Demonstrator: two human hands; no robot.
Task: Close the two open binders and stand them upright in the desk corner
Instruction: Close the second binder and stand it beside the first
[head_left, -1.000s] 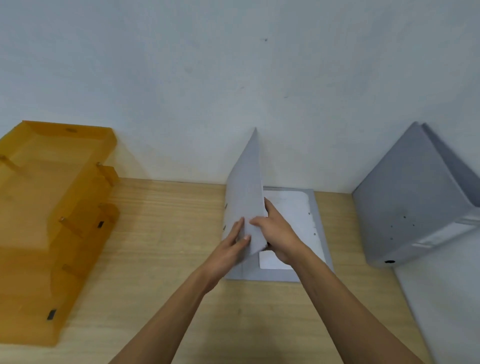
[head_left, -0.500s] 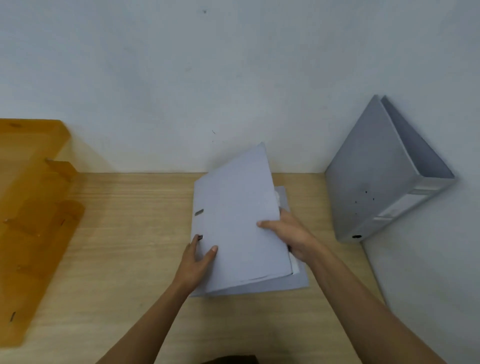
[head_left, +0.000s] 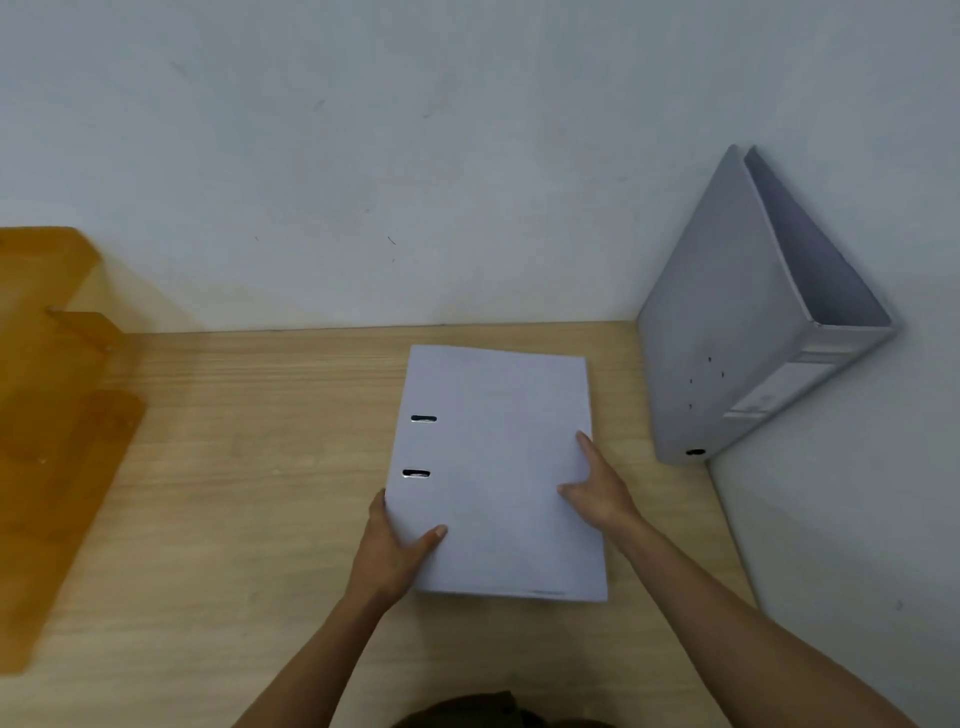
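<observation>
Both hands hold the closed lever-arch binder (head_left: 498, 467) flat on the counter (head_left: 234, 467): left hand (head_left: 392, 553) clamped on its spine corner, right hand (head_left: 597, 491) spread open on the cover, apparently readying it for lifting.

Both arms reaching forward, left hand (head_left: 396, 552) gripping — thumb on top; right hand (head_left: 597, 491) flat, fingers (head_left: 586, 447) spread

The closed binder (head_left: 498, 467) lies flat on the desk (head_left: 249, 467) in front of me. My left hand (head_left: 389, 556) grips its near left corner, thumb on the cover; my right hand (head_left: 597, 493) rests on its right edge. To the right, a second binder (head_left: 727, 332) stands upright in the corner. A paper tray (head_left: 52, 415) sits far left.
</observation>
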